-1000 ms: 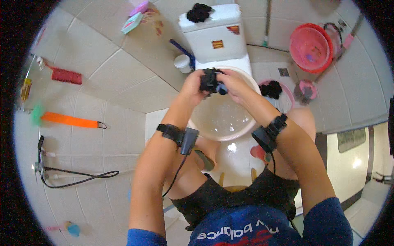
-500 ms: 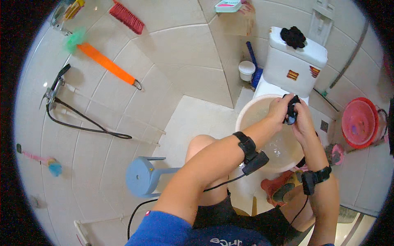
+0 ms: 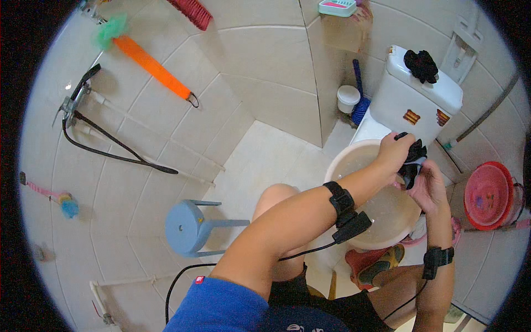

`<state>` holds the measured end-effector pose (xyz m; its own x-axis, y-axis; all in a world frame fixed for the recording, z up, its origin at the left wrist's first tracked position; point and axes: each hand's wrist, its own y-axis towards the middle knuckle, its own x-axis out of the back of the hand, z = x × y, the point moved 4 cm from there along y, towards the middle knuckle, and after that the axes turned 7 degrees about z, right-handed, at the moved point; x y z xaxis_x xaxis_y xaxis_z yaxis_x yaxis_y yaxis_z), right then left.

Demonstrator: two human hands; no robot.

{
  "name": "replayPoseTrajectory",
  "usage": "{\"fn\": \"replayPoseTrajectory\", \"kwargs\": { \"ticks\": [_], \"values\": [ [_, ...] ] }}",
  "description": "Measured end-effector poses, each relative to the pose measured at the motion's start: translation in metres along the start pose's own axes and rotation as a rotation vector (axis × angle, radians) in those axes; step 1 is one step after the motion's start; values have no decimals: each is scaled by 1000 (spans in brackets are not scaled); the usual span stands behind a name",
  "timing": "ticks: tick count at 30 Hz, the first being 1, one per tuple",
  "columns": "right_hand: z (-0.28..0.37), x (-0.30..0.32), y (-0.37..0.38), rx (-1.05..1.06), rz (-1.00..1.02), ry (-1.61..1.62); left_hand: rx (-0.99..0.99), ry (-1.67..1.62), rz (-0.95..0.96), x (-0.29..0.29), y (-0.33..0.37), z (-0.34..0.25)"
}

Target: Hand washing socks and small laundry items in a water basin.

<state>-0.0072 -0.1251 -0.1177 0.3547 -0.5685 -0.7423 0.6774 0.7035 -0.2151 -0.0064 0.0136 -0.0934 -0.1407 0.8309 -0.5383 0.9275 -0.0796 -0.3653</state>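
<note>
A crumpled black cloth (image 3: 412, 163) with a grey-blue patch is bunched between my hands, above the far right part of a pale round basin (image 3: 369, 243). My left hand (image 3: 394, 156) is closed around its near-left side. On the other side, my right hand (image 3: 430, 189) has its palm turned up and its fingertips pinching the lower edge. Cloudy water (image 3: 381, 213) lies in the basin beneath. Another black bundle of cloth (image 3: 421, 66) rests on the lid of the white toilet tank (image 3: 426, 99).
A blue stool (image 3: 185, 228) stands left of my knee. Red basins (image 3: 487, 196) are at the right. A white tub (image 3: 348, 98) and blue brush (image 3: 360, 110) sit beside the toilet. A shower hose (image 3: 113, 155) and orange-handled scrubber (image 3: 152, 66) hang on the left wall.
My head view has shifted a little. The cloth has become more spread out between my hands, and my right hand has loosened and turned its palm upward, slightly lower than before.
</note>
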Motion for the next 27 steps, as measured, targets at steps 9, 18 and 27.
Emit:
{"fn": "replayPoseTrajectory", "kwargs": {
  "ticks": [9,18,27],
  "values": [
    [8,9,-5,-32,46,-4,-280,434,155,-10,22,3],
    [13,-1,-10,37,-77,-175,-667,751,-133,-13,12,1],
    [10,27,2,145,-217,-167,-657,747,-43,-16,19,6]
  ]
}}
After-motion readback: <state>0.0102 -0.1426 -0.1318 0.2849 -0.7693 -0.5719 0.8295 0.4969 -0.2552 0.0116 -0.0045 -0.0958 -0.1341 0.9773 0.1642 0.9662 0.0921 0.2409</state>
